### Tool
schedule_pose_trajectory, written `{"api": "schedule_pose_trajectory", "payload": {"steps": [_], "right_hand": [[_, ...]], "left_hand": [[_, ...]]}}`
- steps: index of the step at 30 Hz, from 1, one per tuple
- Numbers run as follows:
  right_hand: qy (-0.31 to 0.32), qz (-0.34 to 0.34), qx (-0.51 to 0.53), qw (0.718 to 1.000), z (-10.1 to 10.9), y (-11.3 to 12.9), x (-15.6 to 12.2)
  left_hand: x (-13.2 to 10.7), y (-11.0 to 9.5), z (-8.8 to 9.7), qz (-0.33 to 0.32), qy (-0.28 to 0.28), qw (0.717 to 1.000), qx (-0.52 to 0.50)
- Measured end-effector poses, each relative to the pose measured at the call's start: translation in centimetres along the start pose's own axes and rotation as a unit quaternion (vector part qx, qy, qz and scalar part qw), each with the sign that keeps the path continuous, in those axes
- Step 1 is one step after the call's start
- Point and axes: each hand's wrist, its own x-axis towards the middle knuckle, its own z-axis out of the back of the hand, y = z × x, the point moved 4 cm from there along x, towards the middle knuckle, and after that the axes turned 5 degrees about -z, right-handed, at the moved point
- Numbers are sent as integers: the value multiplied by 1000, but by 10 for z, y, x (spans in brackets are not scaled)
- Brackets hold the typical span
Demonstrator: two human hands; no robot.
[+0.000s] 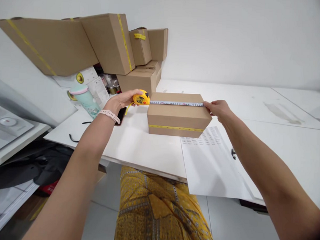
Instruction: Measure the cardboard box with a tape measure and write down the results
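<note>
A closed brown cardboard box (179,115) with a yellow strip along its front side rests on the white table. Across its top lies the pulled-out blade of a yellow tape measure (141,97). My left hand (125,98) grips the tape measure's case just off the box's left edge. At the box's right edge, my right hand (215,108) pinches the free end of the blade, the fingertips hiding the very tip. The blade runs straight and flat from one hand to the other.
Several cardboard boxes (107,44) are stacked at the back left. A mint-green cup (85,100) and a dark phone (120,115) lie left of my hand. A printed paper sheet (208,167) overhangs the white table's (145,149) front edge.
</note>
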Motion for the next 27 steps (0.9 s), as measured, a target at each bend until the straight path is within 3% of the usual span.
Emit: {"api": "schedule_pose_trajectory", "payload": {"steps": [3,5,7,10,12,14,16,19,22,27], "right_hand": [[-18,29,27,999,8,14,10],[-26,72,83,994,14,30,19],[-18,125,115,985,12,47,29],[50,180,73,980,-12,70,38],[94,181,24,979,-34,78,42],[110,173,-11,979,-52,82,44],[106,161,-29,981,-64,84,46],[94,150,-60,982,-74,82,50],[95,165,-95,977,-80,77,58],[118,206,-81,968,-84,69,70]], "left_hand": [[-21,-20,-9,-39,-1,999,28],[-47,-25,-34,-59,28,998,25],[-78,-19,-80,-55,105,993,-7],[-119,5,-166,2,202,970,-138],[-127,17,-208,8,156,960,-233],[-123,22,-232,0,115,954,-276],[-113,19,-238,-9,86,954,-287],[-101,14,-231,1,61,958,-282],[-102,11,-228,15,58,957,-282],[-108,10,-241,30,54,953,-296]]}}
